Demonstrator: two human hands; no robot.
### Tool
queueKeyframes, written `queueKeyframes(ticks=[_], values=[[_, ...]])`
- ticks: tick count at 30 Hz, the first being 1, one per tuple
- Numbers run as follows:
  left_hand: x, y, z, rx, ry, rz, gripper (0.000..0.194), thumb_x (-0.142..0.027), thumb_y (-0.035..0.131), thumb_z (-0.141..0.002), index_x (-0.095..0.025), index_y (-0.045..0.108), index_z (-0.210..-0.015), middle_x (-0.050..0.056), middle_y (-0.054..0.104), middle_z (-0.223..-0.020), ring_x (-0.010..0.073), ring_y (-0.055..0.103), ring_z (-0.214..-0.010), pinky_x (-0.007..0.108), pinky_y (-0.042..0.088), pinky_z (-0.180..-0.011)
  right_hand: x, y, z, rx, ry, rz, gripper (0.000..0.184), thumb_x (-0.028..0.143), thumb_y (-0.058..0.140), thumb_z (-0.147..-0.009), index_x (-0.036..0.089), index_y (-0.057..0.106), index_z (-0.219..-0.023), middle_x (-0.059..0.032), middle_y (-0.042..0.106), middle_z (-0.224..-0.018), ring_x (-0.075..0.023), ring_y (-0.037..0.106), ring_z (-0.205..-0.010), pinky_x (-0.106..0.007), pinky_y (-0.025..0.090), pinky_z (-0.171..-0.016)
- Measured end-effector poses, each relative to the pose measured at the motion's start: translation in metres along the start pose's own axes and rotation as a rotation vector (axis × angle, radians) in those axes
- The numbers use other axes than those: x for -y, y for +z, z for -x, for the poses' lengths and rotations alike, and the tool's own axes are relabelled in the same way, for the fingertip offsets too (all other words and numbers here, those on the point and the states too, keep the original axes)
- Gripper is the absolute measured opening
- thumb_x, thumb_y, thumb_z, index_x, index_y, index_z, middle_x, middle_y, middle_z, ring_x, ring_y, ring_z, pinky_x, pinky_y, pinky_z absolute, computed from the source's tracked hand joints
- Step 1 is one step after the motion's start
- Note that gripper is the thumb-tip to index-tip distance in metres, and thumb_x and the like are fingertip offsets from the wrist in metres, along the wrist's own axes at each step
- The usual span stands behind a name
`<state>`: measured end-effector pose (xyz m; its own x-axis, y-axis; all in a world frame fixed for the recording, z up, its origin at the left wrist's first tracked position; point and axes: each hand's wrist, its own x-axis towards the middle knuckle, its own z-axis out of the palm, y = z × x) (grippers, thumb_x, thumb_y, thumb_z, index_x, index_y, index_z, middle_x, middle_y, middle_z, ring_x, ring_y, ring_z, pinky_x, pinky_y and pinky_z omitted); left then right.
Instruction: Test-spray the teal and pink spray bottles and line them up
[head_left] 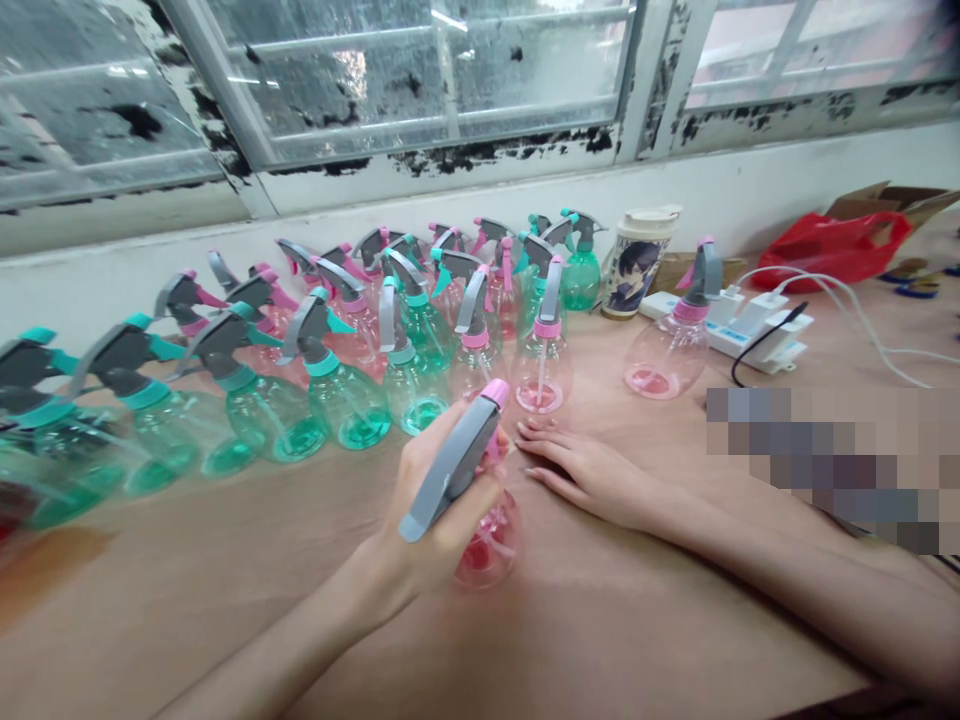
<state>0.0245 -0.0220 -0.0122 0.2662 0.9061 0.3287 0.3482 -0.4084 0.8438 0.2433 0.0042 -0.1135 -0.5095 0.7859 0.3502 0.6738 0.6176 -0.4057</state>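
My left hand (431, 500) is wrapped round the neck of a pink spray bottle (487, 550) with a grey head and pink nozzle; the palm hides part of it. Palm down on the table (600, 620), my right hand (577, 465) has its fingers stretched out and holds nothing. Just beyond its fingertips stands another pink bottle (541, 370). A row of green spray bottles (349, 400) stretches to the left, with more pink and green ones behind, all upright.
Behind my right hand a single pink bottle (666, 350) stands beside a white power strip (757, 335) with plugged-in cables. A printed cup (636, 265), a red plastic bag (832, 250) and a cardboard box (892, 200) are near the wall under the windows (442, 80).
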Motion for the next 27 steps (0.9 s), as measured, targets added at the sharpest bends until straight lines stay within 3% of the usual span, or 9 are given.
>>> queueKeyframes(ticks=[3, 8, 14, 27], values=[[0.0017, 0.0018, 0.0002, -0.058, 0.011, -0.043, 0.009, -0.028, 0.062, -0.075, -0.024, 0.054, -0.075, -0.001, 0.057, -0.073, 0.0167, 0.056, -0.063, 0.033, 0.051, -0.063, -0.0004, 0.0002, -0.0001, 0.011, 0.004, 0.010, 0.039, 0.033, 0.045, -0.098, 0.017, 0.057, -0.132, -0.0117, 0.058, -0.137, -0.0267, 0.051, -0.130, -0.049, 0.040, -0.110], [0.0005, 0.0025, -0.0001, -0.045, 0.069, -0.091, 0.011, -0.027, 0.059, -0.076, -0.024, 0.049, -0.074, -0.001, 0.054, -0.072, 0.0174, 0.053, -0.064, 0.034, 0.051, -0.064, -0.0005, -0.0010, 0.0002, 0.025, 0.005, 0.014, 0.040, 0.034, 0.045, -0.098, 0.018, 0.056, -0.133, -0.0112, 0.058, -0.137, -0.0264, 0.051, -0.130, -0.048, 0.041, -0.109], [-0.0059, 0.0031, 0.0005, -0.047, 0.082, -0.101, 0.002, -0.023, 0.053, -0.079, -0.024, 0.052, -0.079, -0.001, 0.054, -0.074, 0.0174, 0.054, -0.064, 0.033, 0.048, -0.063, -0.0010, -0.0011, 0.0003, 0.043, 0.001, 0.024, 0.039, 0.033, 0.045, -0.098, 0.017, 0.057, -0.132, -0.0118, 0.057, -0.138, -0.0261, 0.050, -0.130, -0.047, 0.040, -0.110], [0.0011, 0.0035, 0.0014, -0.101, 0.115, -0.104, 0.005, -0.022, 0.056, -0.076, -0.024, 0.052, -0.077, -0.001, 0.057, -0.072, 0.0168, 0.056, -0.063, 0.031, 0.049, -0.058, -0.0010, -0.0006, 0.0002, 0.033, -0.005, 0.012, 0.038, 0.032, 0.046, -0.098, 0.017, 0.058, -0.131, -0.0125, 0.057, -0.138, -0.0266, 0.049, -0.131, -0.047, 0.039, -0.110]])
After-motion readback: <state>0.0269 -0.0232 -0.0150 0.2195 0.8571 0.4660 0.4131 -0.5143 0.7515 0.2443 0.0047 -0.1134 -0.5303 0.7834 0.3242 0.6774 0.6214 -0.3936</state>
